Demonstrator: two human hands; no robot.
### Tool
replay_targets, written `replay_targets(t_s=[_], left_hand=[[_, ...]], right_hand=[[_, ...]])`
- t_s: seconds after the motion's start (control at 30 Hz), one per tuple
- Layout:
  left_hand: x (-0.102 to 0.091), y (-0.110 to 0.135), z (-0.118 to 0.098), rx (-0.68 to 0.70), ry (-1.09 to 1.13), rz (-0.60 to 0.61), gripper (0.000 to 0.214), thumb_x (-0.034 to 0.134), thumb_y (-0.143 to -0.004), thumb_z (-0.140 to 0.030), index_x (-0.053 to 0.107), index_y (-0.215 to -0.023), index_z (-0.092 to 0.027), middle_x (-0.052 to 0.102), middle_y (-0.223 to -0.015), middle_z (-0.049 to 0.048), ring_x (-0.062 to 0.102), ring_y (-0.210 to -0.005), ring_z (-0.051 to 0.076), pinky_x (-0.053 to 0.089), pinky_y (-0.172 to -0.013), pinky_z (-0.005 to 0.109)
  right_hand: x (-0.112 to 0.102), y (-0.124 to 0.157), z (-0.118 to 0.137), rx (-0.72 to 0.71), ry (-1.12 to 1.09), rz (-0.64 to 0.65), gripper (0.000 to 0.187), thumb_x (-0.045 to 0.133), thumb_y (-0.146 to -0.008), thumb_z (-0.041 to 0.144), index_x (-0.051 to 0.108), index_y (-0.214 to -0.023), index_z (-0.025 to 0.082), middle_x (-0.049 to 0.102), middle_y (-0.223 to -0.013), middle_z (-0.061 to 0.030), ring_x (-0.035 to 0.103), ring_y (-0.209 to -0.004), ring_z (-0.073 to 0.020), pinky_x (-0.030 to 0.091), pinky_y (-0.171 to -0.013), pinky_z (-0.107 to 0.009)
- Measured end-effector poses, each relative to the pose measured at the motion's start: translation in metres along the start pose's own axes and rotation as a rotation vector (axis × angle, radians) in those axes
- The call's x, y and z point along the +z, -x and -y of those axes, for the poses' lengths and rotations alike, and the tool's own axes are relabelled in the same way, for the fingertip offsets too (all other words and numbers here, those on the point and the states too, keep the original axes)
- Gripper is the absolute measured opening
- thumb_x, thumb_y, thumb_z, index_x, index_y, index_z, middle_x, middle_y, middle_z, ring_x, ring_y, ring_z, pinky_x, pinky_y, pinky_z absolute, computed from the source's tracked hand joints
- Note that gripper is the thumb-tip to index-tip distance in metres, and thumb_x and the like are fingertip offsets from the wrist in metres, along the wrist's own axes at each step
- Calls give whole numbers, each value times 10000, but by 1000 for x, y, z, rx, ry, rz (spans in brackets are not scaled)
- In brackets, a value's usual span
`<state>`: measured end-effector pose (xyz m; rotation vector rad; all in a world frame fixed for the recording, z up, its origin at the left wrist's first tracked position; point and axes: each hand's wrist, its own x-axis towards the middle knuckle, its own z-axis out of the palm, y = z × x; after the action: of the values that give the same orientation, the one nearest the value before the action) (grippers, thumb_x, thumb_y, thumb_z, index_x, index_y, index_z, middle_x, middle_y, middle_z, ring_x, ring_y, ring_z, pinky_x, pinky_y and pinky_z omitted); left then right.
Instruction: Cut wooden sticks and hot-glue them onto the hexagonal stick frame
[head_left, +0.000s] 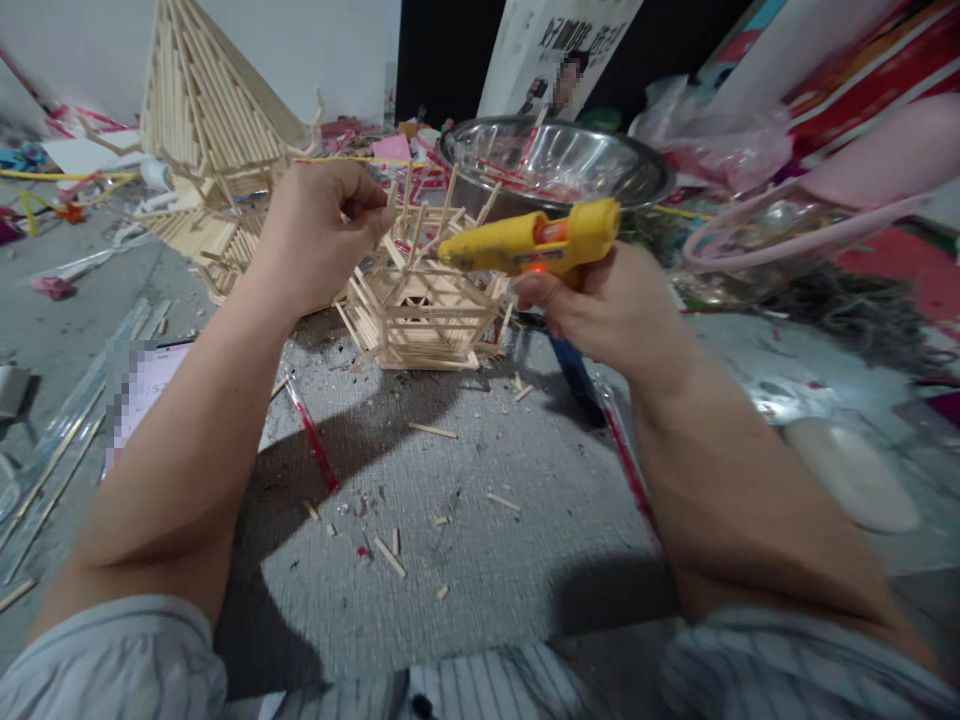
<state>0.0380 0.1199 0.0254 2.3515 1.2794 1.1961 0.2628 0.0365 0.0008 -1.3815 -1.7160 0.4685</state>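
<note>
Wore striped sleeves (112, 660) nearest of all, with bare forearms stretched out over a grey mat (480, 520). Found stick offcuts (390, 557) strewn on that mat, short of both grips and between the forearms. Noted a red rod (313, 445) lying just below the left grip's forearm, and a second red rod (626, 465) under the right wrist, partly hidden. Saw a flat pale slab (150, 385), blurred, off to the outer side of the left forearm. Held the left grip (315, 235) clenched in a pinch, fingertips (373, 212) closed on a thin stick (392, 198) rising at the near-left edge of a stick frame (420, 310). Found that frame resting on the mat between the two grips, slightly beyond them, low and cage-like, with loose uprights poking from its top. Held the right grip (600, 315) wrapped around the handle of a yellow glue gun (532, 243), nozzle turned toward the left grip and hovering over the frame's top, apart from the pinched stick. Saw a steel bowl (559, 160) just beyond the gun, with red and clear bits inside. Noted a pink basket (787, 235) to the outer side of the right grip. Saw a tall stick roof model (202, 110) beyond the left grip, well behind the frame.
</note>
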Motion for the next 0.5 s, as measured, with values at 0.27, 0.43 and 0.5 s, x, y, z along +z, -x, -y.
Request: replay_targets(t_s=[0.27, 0.43, 0.5], left_hand=[[-1, 1, -2, 25, -3, 9, 48, 633, -737, -158, 662, -709, -133, 554, -644, -27, 388, -579, 65, 319, -590, 220], [-1, 1, -3, 17, -7, 21, 55, 629, -740, -163, 659, -706, -132, 552, -650, -24, 397, -597, 67, 319, -598, 217], [-1, 2, -4, 19, -13, 24, 63, 625, -745, -168, 657, -704, -132, 554, -648, -22, 401, -602, 69, 324, -607, 221]], right_hand=[[-37, 0, -3, 83, 274, 1, 673, 483, -586, 876, 547, -585, 206, 484, -512, -16, 473, -528, -141, 319, -501, -296], [-44, 4, -11, -8, 517, -27, 510, 535, -737, 722, 567, -637, 223, 469, -531, -7, 468, -533, -152, 364, -548, -319], [-42, 5, -13, -52, 516, -5, 472, 546, -759, 699, 597, -695, 234, 536, -594, -26, 545, -614, -193, 430, -610, -345]])
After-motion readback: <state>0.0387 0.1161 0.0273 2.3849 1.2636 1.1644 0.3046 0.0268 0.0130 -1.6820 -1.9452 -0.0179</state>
